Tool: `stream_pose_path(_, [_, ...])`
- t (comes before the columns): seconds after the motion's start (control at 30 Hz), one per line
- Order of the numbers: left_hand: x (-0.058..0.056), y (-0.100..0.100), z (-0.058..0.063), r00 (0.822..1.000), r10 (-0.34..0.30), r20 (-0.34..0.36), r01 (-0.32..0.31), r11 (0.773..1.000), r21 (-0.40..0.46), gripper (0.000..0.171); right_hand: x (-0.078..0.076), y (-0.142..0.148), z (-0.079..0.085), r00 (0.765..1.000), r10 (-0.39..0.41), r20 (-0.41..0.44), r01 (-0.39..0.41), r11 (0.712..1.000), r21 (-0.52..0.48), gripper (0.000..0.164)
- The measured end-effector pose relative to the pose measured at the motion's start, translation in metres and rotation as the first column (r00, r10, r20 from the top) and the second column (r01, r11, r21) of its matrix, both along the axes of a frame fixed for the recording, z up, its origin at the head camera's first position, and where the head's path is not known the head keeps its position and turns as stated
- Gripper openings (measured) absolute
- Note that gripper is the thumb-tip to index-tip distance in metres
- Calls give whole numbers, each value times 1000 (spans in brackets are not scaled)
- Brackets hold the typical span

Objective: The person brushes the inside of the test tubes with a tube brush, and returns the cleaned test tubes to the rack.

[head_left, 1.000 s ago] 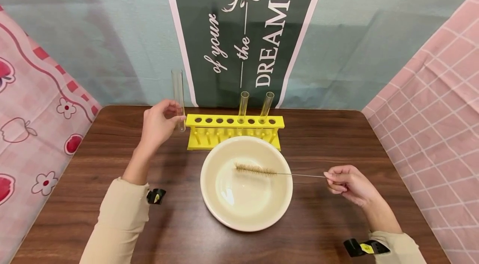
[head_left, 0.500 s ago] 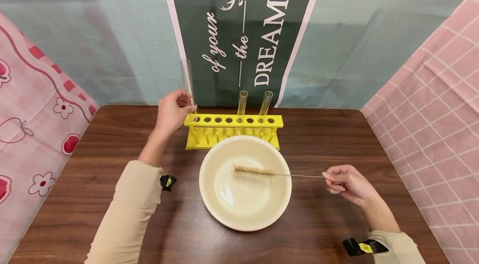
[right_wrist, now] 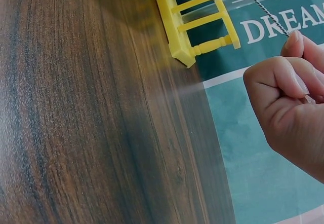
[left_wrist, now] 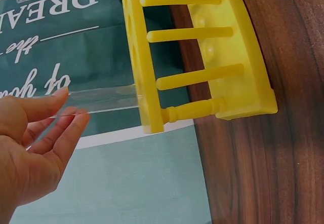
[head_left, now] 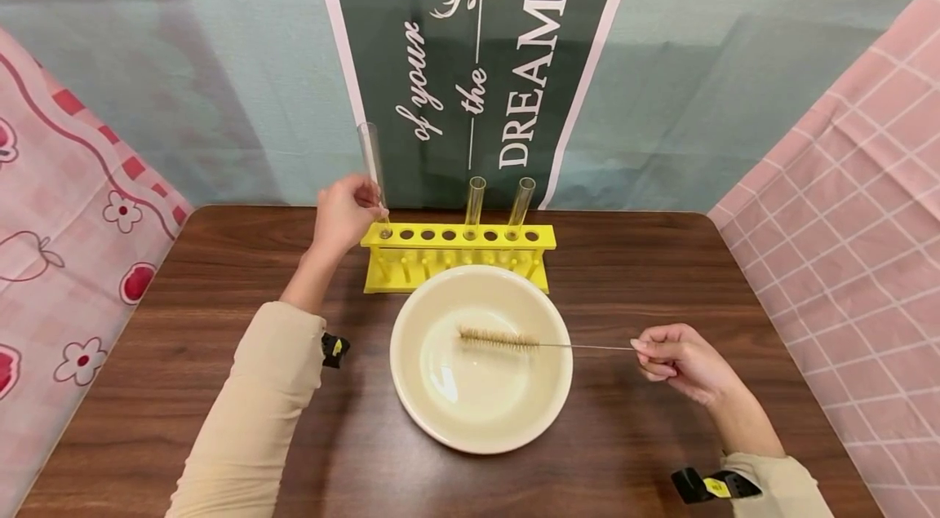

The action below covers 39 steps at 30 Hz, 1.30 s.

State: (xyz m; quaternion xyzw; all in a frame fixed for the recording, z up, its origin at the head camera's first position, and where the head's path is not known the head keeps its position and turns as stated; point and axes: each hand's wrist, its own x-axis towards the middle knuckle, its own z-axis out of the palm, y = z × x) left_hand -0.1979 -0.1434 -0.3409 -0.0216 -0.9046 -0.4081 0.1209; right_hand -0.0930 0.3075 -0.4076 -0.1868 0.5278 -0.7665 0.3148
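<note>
My left hand (head_left: 347,212) pinches a clear glass test tube (head_left: 371,157) between thumb and fingers. The tube stands nearly upright, its lower end at the leftmost hole of a yellow test tube rack (head_left: 396,287). Seen from the left wrist, that test tube (left_wrist: 109,97) meets the top bar of the rack (left_wrist: 253,95). On the right, my right hand (head_left: 683,359) grips the thin twisted wire handle of a test tube brush (head_left: 499,339). The tan bristles are over a cream bowl (head_left: 481,428). In the right wrist view, only the brush's wire (right_wrist: 263,8) shows above the curled fingers.
Two more test tubes, one near the middle (head_left: 476,204) and one further right (head_left: 522,204), stand in the rack. The bowl sits in front of the rack on a brown wooden table (head_left: 624,273). Cloth backdrops (head_left: 250,94) rise behind and at both sides.
My left hand has moved right and up from beside the rack, bringing the test tube to the leftmost hole; lately the tube has lowered slightly. The right hand and brush stay nearly still.
</note>
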Motion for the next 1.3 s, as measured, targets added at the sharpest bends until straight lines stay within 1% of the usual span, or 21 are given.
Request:
stream_pose_path(0.1, [-1,0,-5,1000,0,-5,-1,999,-43,11,1,0,0,1000,-7,3,7,1000,5,34])
stream_pose_path(0.23, [-3,-2,-13,1000,-7,11,8,997,-80,10,2,1,-2,1000,-9,8,9,1000,12,33])
stream_pose_path(0.43, [-2,-3,-23,997,-13,73,18,997,-78,11,2,2,-5,1000,25,-13,-25,999,-29,32])
stream_pose_path(0.53, [-2,-3,-26,995,-10,99,18,997,-81,9,2,3,-6,1000,12,-5,-12,1000,-12,32])
stream_pose_path(0.63, [-1,-3,-28,993,-5,117,15,996,-88,7,2,2,-6,1000,7,-7,-7,1000,-1,33])
stream_pose_path(0.8, [-3,-2,-30,988,17,151,-1,994,-105,7,2,2,-7,1000,20,-23,-20,1000,-13,33])
stream_pose_path(1.1, [-3,-2,-35,979,24,200,-2,994,-107,13,3,2,-8,1000,8,-17,-8,1000,2,32])
stream_pose_path(1.3, [-2,-2,-38,976,29,215,-5,994,-109,15,3,2,-8,1000,6,-21,-6,1000,4,32])
